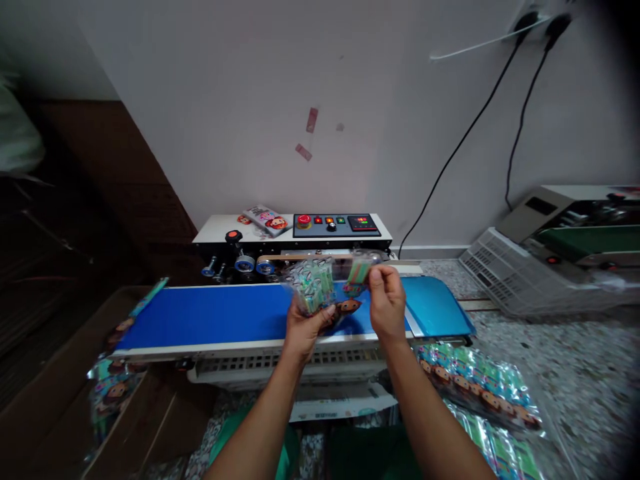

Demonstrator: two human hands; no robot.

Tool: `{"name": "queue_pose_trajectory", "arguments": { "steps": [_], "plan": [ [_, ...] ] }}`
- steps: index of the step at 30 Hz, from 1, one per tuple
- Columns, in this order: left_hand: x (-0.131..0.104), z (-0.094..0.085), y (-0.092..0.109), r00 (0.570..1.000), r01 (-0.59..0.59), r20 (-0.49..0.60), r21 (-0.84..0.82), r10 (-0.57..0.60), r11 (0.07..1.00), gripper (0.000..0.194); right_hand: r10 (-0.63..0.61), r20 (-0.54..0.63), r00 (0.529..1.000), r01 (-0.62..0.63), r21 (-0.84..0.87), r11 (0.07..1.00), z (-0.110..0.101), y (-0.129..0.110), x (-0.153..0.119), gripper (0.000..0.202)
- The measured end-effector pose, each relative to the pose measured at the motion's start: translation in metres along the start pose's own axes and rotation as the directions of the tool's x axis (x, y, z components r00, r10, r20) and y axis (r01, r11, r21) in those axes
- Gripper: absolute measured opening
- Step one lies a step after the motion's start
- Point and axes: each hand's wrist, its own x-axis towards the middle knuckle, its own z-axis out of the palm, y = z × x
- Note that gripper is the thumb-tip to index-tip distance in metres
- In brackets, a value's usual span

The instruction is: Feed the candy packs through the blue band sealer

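Note:
A stack of clear plastic packets (314, 283) with green contents is gripped in my left hand (304, 328), over the middle of the blue conveyor belt (200, 312). A brown-haired cartoon figure shows at the lower end of the stack. To its right, my right hand (387, 297) pinches one clear packet (358, 272) with green and orange stripes between thumb and fingers. Both hands are in front of the band sealing machine (225, 230). Whether the pinched packet still touches the stack, I cannot tell.
A control panel (336, 225) and a grey cartoon-printed box (267, 220) are on the machine's top. A cardboard box (150, 407) with packets stands at left. Rows of packets (480, 383) lie on the floor at right, near a white crate (493, 270) and a second machine (555, 213).

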Motion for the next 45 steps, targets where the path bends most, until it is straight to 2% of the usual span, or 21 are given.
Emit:
{"name": "queue_pose_trajectory", "arguments": {
  "steps": [2,4,6,9,11,14,17,19,20,21,23,24,25,26,28,32,36,41,43,45],
  "plan": [
    [0.001,-0.002,0.0,1.0,0.026,-0.006,0.025,-0.026,0.999,0.05,0.033,-0.123,0.992,-0.042,-0.072,0.996,-0.016,0.012,0.013,0.026],
    [0.002,-0.003,-0.001,0.999,0.043,0.01,0.036,-0.043,0.998,0.05,0.035,-0.183,0.982,-0.084,-0.263,0.961,-0.038,0.027,0.029,0.03],
    [0.003,-0.004,-0.001,0.999,0.028,0.021,0.037,-0.029,0.999,0.05,0.004,-0.202,0.979,-0.114,-0.537,0.836,-0.06,0.042,0.043,0.032],
    [0.004,-0.004,-0.002,0.999,0.027,0.031,0.035,-0.028,0.999,0.049,0.101,-0.199,0.975,-0.222,-0.813,0.538,-0.082,0.061,0.056,0.031],
    [0.004,-0.004,-0.003,0.998,0.047,0.028,0.031,-0.047,0.998,0.05,0.197,-0.211,0.958,-0.274,-0.877,0.394,-0.084,0.069,0.058,0.031],
    [0.005,-0.004,-0.005,0.997,0.063,0.036,0.028,-0.064,0.998,0.054,0.247,-0.212,0.946,-0.287,-0.902,0.324,-0.074,0.076,0.058,0.032],
    [0.006,-0.004,-0.007,0.997,0.068,0.041,0.032,-0.069,0.997,0.054,0.269,-0.127,0.955,-0.223,-0.904,0.365,-0.06,0.079,0.056,0.031],
    [0.005,-0.003,-0.008,0.997,0.068,0.037,0.035,-0.069,0.997,0.054,0.229,-0.029,0.973,-0.134,-0.879,0.458,-0.051,0.076,0.052,0.03],
    [0.005,-0.003,-0.008,0.997,0.064,0.036,0.032,-0.065,0.997,0.054,0.185,0.017,0.983,-0.086,-0.842,0.533,-0.045,0.071,0.049,0.03],
    [0.005,-0.002,-0.007,0.997,0.059,0.037,0.026,-0.06,0.998,0.055,0.14,0.055,0.989,-0.046,-0.776,0.629,-0.04,0.065,0.045,0.031],
    [0.004,0.0,-0.006,0.998,0.055,0.039,0.024,-0.056,0.998,0.055,0.107,0.142,0.984,-0.017,-0.524,0.852,-0.027,0.046,0.035,0.036],
    [0.003,0.001,-0.005,0.998,0.053,0.035,0.026,-0.054,0.998,0.055,0.128,0.209,0.97,-0.049,-0.345,0.937,-0.021,0.036,0.03,0.038],
    [0.002,0.002,-0.005,0.998,0.049,0.027,0.03,-0.05,0.998,0.055,0.155,0.298,0.942,-0.106,-0.177,0.979,-0.014,0.026,0.023,0.039],
    [0.002,0.003,-0.004,0.999,0.04,0.017,0.032,-0.041,0.999,0.055,0.169,0.365,0.915,-0.158,-0.06,0.986,-0.008,0.016,0.017,0.037],
    [0.0,0.004,-0.002,1.0,0.02,0.018,0.022,-0.02,1.0,0.054,0.162,0.385,0.908,-0.201,0.062,0.978,0.003,0.003,0.007,0.03],
    [-0.001,0.005,-0.002,0.998,0.034,0.056,0.005,-0.034,0.999,0.055,0.139,0.209,0.968,-0.178,0.181,0.967,0.015,0.0,-0.004,0.023],
    [-0.001,0.003,-0.004,0.995,0.071,0.069,0.019,-0.072,0.997,0.053,0.181,0.076,0.981,-0.195,0.291,0.937,0.013,0.004,-0.004,0.025],
    [-0.001,0.003,-0.005,0.998,0.048,0.048,0.02,-0.049,0.999,0.05,0.189,0.295,0.936,-0.261,0.225,0.939,0.01,0.004,-0.004,0.022],
    [-0.002,0.005,-0.005,0.997,0.05,0.059,0.009,-0.05,0.999,0.051,0.203,0.293,0.934,-0.278,0.243,0.929,0.01,0.006,-0.004,0.021],
    [-0.003,0.006,-0.005,0.995,0.056,0.082,0.014,-0.057,0.998,0.049,0.231,0.244,0.942,-0.3,0.298,0.906,0.009,0.007,-0.004,0.022]
  ]
}}
